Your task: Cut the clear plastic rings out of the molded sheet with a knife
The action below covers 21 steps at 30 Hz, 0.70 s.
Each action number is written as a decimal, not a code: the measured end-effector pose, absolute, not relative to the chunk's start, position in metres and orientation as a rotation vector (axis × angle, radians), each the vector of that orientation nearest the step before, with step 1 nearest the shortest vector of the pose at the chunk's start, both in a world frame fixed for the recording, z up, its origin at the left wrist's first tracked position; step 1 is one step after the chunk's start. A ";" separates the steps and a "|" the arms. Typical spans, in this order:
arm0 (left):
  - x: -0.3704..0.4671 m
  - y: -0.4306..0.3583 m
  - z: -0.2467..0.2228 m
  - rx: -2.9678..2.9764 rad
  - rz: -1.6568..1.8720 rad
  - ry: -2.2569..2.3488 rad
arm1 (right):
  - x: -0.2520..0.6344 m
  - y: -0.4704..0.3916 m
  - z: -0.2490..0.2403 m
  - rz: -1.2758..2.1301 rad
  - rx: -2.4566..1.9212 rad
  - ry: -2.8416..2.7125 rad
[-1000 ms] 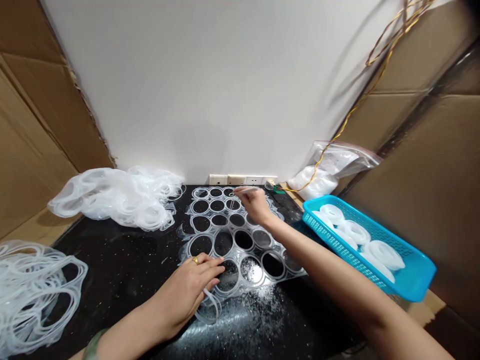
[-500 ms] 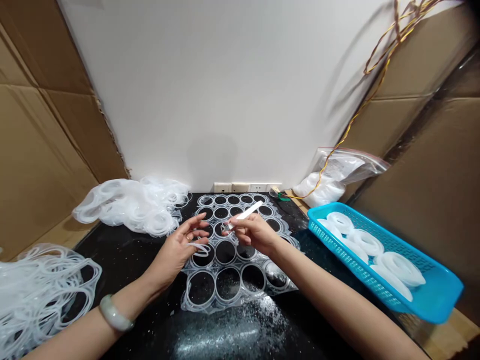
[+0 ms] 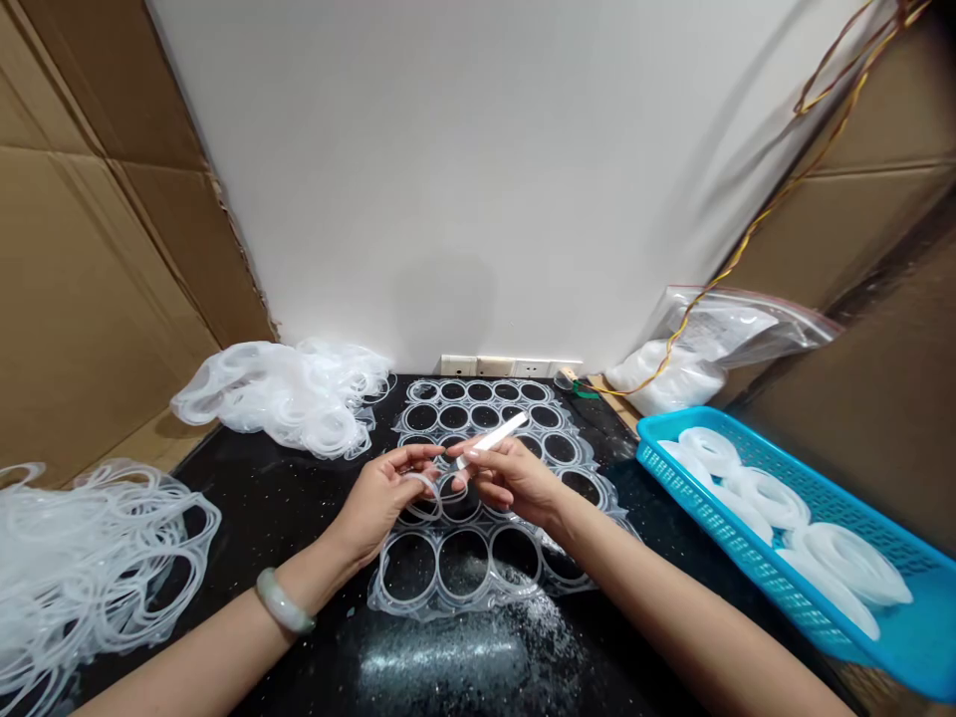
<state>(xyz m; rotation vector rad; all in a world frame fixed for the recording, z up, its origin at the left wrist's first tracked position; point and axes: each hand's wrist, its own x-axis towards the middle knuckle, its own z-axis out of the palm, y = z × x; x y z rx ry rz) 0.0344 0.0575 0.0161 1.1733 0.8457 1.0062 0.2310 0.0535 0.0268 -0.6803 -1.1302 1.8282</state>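
My left hand (image 3: pixel 392 495) pinches a thin translucent ring (image 3: pixel 427 498) between thumb and fingers. Close beside it, my right hand (image 3: pixel 512 476) grips a slim tool with a flat white handle (image 3: pixel 499 434). That handle points up and to the right; a dark, narrow end shows near the left fingertips, too small to name. The two hands almost meet above a clear sheet of rings (image 3: pixel 464 560), which lies flat in rows on the black tabletop. Both hands and forearms cover part of the sheet.
White powder (image 3: pixel 534 622) is scattered at the sheet's front edge. Tangled ring scraps (image 3: pixel 112 568) lie at left, with a heap of ring sheets (image 3: pixel 280 403) behind. At right, a blue basket (image 3: pixel 747 607) holds several white rings. A plastic bag (image 3: pixel 672 373) and twisted wire (image 3: pixel 747 239) are behind it.
My hands have come together, with the left hand moving right toward the tool. The ring in the left hand is now close to the tool's end. The view has shifted slightly left.
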 end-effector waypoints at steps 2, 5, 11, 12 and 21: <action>0.032 0.061 0.013 1.205 1.124 0.921 | 0.229 0.052 0.025 1.829 -0.668 -1.206; 0.030 0.065 0.010 1.252 1.210 1.006 | 0.225 0.047 0.023 1.778 -0.706 -1.363; 0.023 0.067 0.005 1.579 1.095 1.055 | 0.226 0.049 0.028 1.342 -0.975 -1.507; 0.020 0.067 0.004 1.703 1.091 1.042 | 0.228 0.054 0.029 1.251 -1.020 -1.509; 0.017 0.065 0.003 2.736 0.768 1.057 | 0.242 0.096 -0.002 1.222 -1.146 -1.557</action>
